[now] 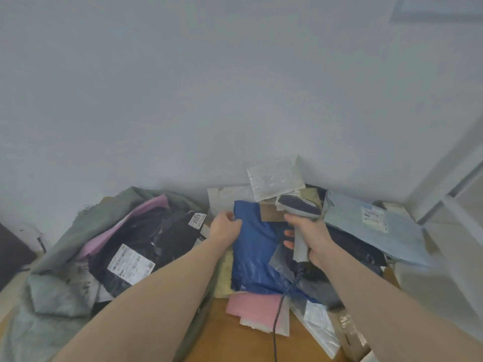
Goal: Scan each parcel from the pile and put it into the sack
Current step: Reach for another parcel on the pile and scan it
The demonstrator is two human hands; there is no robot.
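**Blue parcel in my left hand, scanner in my right**

Far left: the sack point(86, 223), grey-green woven cloth, mouth slumped open against the wall point(235, 87). Inside it, a black parcel point(146, 246) with a white label point(130, 263) face up, and a pink parcel point(125, 223) tucked along its upper edge. A second small label reading "2023" point(196, 220) shows near the sack's right rim.

My left forearm runs up from the lower left, bare, wrist straight. My left hand point(225, 228) grips the upper left edge of the blue parcel point(257, 253), fingers curled over the edge. The blue parcel is glossy plastic, creased, lying on top of the pile point(326, 231), just right of the sack.

My right forearm comes in from the lower right. My right hand point(311, 237) is wrapped round the handle of the scanner point(299, 209), a grey pistol-shaped unit with a dark head pointing left and away from me, above the blue parcel's right side. Its cable point(278, 317) trails down toward me across the wooden table point(235, 335).

Rest of the pile: a bubble mailer point(275, 177) leaning on the wall, a light blue parcel point(371, 226) with a label on the right, a pale pink parcel point(254, 308) at the near edge.
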